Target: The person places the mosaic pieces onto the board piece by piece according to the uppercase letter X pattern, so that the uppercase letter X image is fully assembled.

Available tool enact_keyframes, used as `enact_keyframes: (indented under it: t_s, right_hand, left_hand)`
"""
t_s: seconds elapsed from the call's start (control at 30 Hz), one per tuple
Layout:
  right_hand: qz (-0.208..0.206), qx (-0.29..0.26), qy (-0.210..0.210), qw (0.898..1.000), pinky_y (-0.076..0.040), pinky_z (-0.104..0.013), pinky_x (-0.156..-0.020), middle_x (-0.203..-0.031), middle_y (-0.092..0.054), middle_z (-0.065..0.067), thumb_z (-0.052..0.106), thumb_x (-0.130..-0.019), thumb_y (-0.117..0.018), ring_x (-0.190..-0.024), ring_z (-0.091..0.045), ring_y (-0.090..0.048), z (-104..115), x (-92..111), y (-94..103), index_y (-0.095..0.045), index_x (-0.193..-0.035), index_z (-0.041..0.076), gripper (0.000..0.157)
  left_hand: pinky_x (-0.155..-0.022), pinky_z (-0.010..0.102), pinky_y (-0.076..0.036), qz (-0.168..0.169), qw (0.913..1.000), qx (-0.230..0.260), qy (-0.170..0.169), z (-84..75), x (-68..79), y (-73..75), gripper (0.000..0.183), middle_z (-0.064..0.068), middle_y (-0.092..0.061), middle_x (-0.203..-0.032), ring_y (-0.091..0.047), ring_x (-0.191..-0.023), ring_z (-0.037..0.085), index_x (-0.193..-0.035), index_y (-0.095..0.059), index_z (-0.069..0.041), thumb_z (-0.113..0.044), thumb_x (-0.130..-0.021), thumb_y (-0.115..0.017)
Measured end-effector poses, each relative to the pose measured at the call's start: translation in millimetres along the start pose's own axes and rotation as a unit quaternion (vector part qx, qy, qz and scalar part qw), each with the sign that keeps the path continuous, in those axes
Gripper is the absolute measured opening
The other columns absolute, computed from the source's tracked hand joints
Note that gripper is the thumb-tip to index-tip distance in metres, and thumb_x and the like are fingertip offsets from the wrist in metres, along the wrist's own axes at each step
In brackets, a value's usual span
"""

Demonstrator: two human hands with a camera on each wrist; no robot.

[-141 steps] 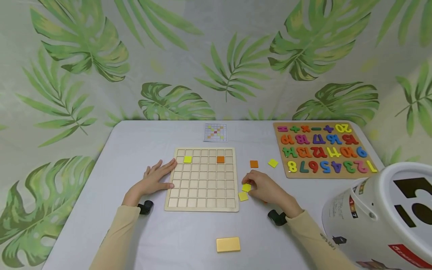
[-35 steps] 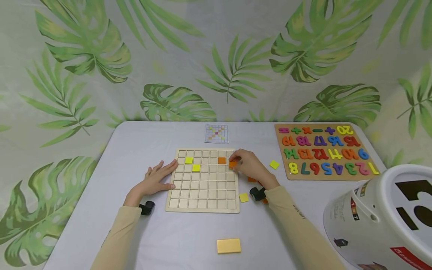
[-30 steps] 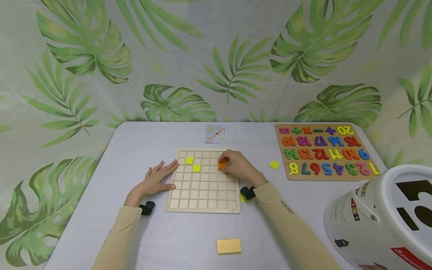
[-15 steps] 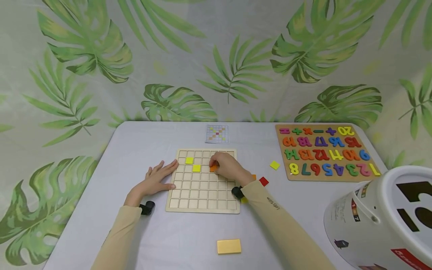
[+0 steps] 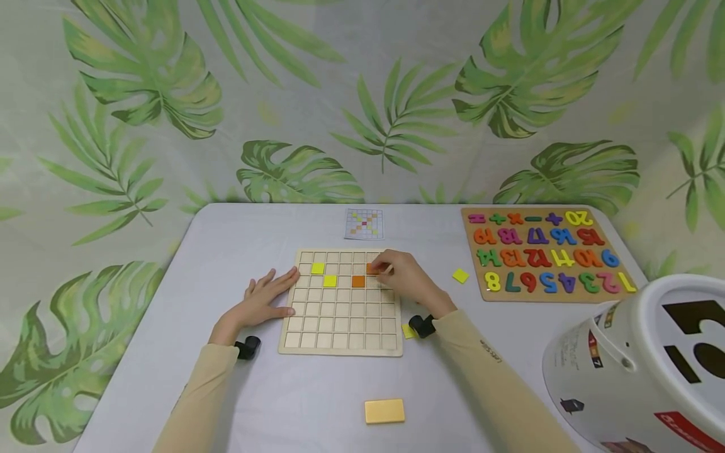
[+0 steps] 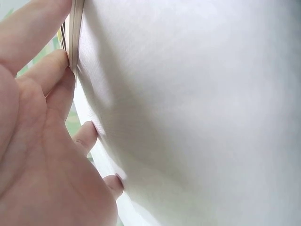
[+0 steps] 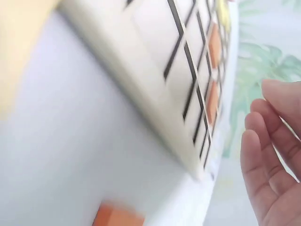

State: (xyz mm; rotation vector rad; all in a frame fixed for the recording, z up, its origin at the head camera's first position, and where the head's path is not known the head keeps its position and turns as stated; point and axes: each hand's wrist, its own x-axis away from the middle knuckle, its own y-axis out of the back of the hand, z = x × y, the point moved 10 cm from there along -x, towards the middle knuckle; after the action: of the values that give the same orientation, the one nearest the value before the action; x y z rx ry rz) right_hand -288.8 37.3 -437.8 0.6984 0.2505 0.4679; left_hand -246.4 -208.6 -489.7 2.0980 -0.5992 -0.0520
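A wooden grid board (image 5: 340,324) lies on the white table. Two yellow tiles (image 5: 330,281) and two orange tiles (image 5: 358,281) sit in its cells; the upper orange one is partly hidden behind my right hand (image 5: 409,280). That hand hovers over the board's right side, fingers loosely bent with nothing between them, as the right wrist view shows near both orange tiles (image 7: 212,101). My left hand (image 5: 259,303) is spread at the board's left edge. In the left wrist view, its fingers (image 6: 51,70) touch the board's side while others rest on the cloth.
A small pattern card (image 5: 364,224) lies behind the board. Loose yellow tiles (image 5: 460,275) and an orange tile (image 7: 117,216) lie to the right. Further right are a number puzzle (image 5: 544,255) and a large white bucket (image 5: 600,371). A yellow block (image 5: 384,411) lies in front.
My right hand brought an orange tile leftward onto the board, let go of it in a cell and drew back right. Earlier, a second yellow tile went onto the board. My left hand stayed put.
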Motion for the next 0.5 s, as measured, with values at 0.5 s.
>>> enact_keyframes:
  t_s: [0.5]
  right_hand:
    - [-0.069,0.03,-0.12,0.99,-0.052,-0.039,-0.076,-0.1,-0.063,-0.009,0.0,-0.085,-0.068,-0.089,-0.025,-0.057,-57,89,44.6,-0.066,-0.104,0.002,0.019]
  left_hand:
    - [-0.102,0.067,0.011,0.0,1.0,0.006,-0.002,-2.7,0.5,0.5,0.082,0.011,-0.016,-0.158,0.003,-0.141,0.044,-0.152,-0.023,-0.008,-0.037,-0.089,-0.067]
